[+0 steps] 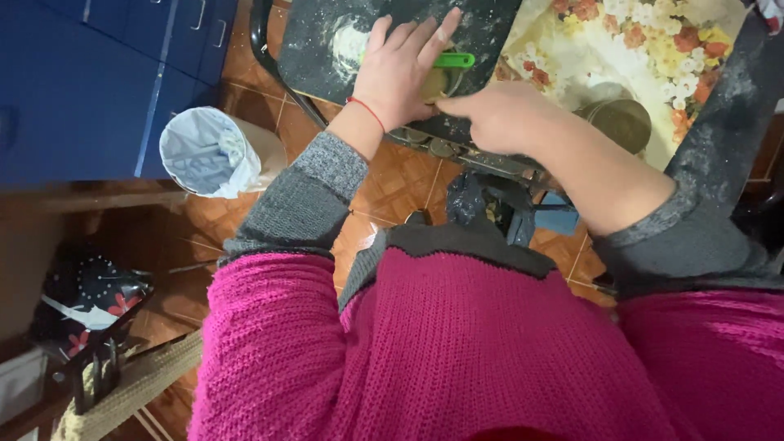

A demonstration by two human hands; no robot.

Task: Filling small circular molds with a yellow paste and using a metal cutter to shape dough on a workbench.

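Closest in, a magenta knitted sweater (457,359) with grey cuffs fills the view. Beyond it, the right hand (502,114) is curled narrow at the edge of the dark floured board (318,41); what it grips I cannot tell. The left hand (400,69) lies flat, fingers spread, pressing on a round piece with a green handle (453,60). A pale dough round (353,42) sits farther up the board, already flattened by the look of it. The pressing seems midway. A flowered cloth (637,41) lies beyond.
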